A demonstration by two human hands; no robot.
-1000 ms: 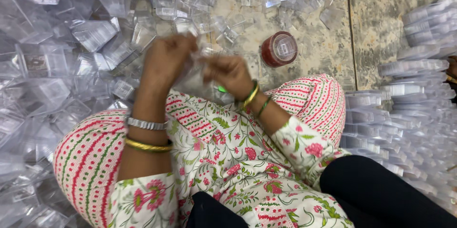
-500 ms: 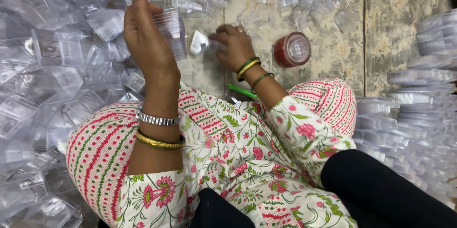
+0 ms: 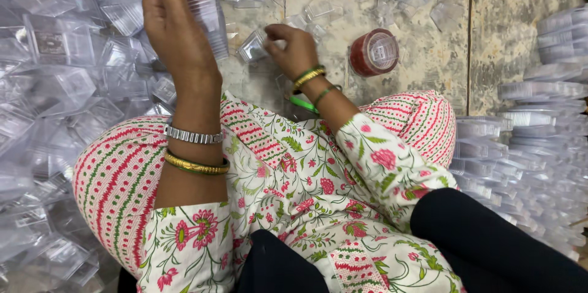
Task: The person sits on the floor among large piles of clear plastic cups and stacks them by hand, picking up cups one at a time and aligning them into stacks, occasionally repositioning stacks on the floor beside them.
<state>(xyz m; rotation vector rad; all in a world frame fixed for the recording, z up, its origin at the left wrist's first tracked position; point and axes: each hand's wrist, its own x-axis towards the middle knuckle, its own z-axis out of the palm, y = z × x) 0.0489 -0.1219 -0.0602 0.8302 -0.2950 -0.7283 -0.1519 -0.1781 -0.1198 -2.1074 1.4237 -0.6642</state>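
My left hand (image 3: 177, 30) is raised over the pile, its fingers closed around a stack of clear plastic cups (image 3: 208, 14). My right hand (image 3: 295, 51) reaches forward just above the floor and pinches a small clear plastic container (image 3: 252, 48) by its edge. The two hands are apart, with the left higher. Both wrists wear bangles. My knees in floral fabric fill the lower middle of the view.
A round red tub with a clear lid (image 3: 375, 53) stands on the stone floor right of my right hand. Loose clear containers (image 3: 61, 85) are heaped at left and along the top. Stacked clear trays (image 3: 539, 140) line the right side. A green strip (image 3: 303, 104) lies by my knee.
The hands were together over my lap. They have since parted: the left has risen with the cup stack, and the right has gone forward with the small container.
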